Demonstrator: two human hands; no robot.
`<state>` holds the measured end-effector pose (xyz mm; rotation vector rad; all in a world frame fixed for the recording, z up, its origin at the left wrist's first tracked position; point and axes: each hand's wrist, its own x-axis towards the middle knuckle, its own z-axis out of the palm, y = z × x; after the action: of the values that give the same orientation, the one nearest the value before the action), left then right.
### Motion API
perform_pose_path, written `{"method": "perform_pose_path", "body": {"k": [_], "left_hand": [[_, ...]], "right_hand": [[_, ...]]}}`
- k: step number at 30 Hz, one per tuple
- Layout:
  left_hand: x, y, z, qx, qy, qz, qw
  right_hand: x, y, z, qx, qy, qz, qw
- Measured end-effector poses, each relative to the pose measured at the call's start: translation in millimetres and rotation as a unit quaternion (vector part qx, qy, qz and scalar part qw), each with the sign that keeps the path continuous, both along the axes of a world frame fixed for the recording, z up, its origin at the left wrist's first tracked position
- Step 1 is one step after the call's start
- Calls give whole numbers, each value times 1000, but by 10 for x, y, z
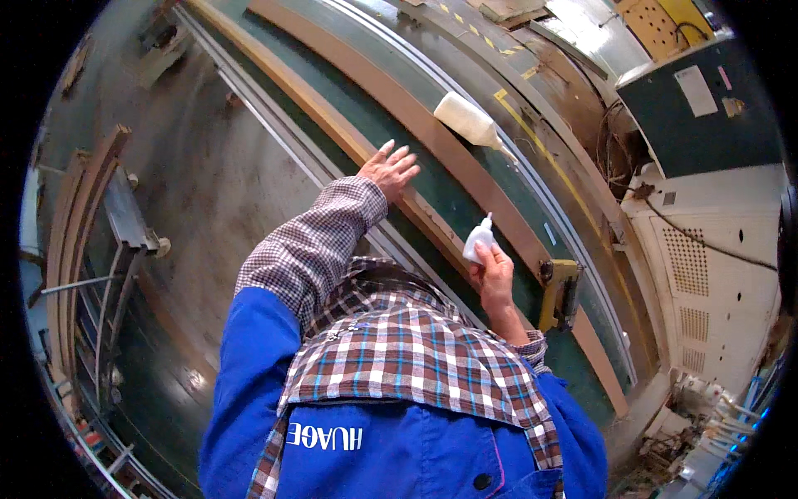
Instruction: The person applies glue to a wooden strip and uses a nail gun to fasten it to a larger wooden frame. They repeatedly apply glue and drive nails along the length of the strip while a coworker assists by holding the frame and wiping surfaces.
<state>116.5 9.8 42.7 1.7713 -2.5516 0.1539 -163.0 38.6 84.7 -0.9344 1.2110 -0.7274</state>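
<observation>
My left hand (391,172) rests with fingers spread on a long narrow wooden strip (316,104) that lies across the green bench top. In my right hand (496,279) is a small white squeeze bottle (479,241), its thin nozzle pointing up and away from me. A second, wider brown board (382,91) runs alongside the strip, farther off. On that board and the bench beyond lies a larger white squeeze bottle (467,119) on its side, nozzle toward the right. A yellow and black staple gun (560,294) sits on the board, right of my right hand.
Metal rails (249,96) edge the bench on both sides. At the left stands a metal rack (125,216) with several wooden strips (83,216) on it. A dark green box (702,108) and a pale cabinet with vents (706,266) stand at the right, with cables (615,150) beside them.
</observation>
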Motion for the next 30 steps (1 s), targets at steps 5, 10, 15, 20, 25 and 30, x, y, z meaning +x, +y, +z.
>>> {"method": "perform_pose_path", "body": {"k": [5, 10, 15, 20, 25, 30], "left_hand": [[81, -65, -342, -20, 24, -57, 998], [135, 92, -370, -111, 51, -72, 990], [109, 309, -425, -155, 121, -48, 979], [50, 378, -380, -157, 167, -12, 973], [79, 593, -293, -145, 207, 23, 967], [76, 698, -258, -132, 207, 36, 969]], "right_hand": [[-202, -2, -88, -40, -9, -28, 999], [-166, 58, -13, -33, 46, 67, 996], [-151, 32, -50, -44, 42, 137, 989], [-69, -39, -206, 7, 19, 176, 984], [52, -82, -245, 17, 25, 239, 970], [110, -83, -327, -11, 49, 288, 956]]}}
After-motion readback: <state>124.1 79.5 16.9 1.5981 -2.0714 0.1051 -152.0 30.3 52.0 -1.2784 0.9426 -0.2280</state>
